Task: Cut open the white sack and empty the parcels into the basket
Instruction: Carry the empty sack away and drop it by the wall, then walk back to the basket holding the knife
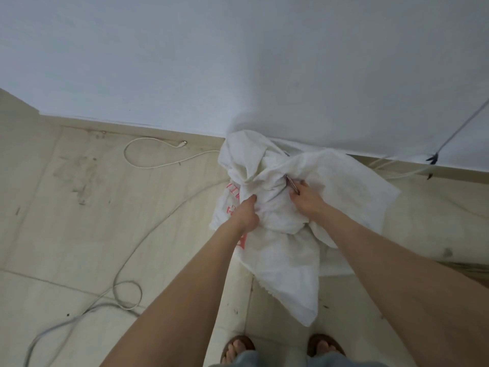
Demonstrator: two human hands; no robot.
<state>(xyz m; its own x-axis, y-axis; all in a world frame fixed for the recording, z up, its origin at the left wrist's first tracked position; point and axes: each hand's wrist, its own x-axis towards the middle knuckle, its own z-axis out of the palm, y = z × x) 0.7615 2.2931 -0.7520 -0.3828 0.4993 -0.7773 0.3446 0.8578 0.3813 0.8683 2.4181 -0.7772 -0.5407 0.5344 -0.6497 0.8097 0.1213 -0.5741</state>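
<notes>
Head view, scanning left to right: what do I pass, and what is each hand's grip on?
White cable → left hand, gripping the white sack → right hand, holding a thin metal tool → dark cord.

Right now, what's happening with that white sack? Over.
Left hand grips the white sack at a bunched fold. Right hand holds a slim metal tool to the cloth. No basket in view. Cable lies left of it.

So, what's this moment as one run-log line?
left hand: grips white sack | right hand: holds thin metal tool against sack | basket: not in view | parcels: none visible
</notes>
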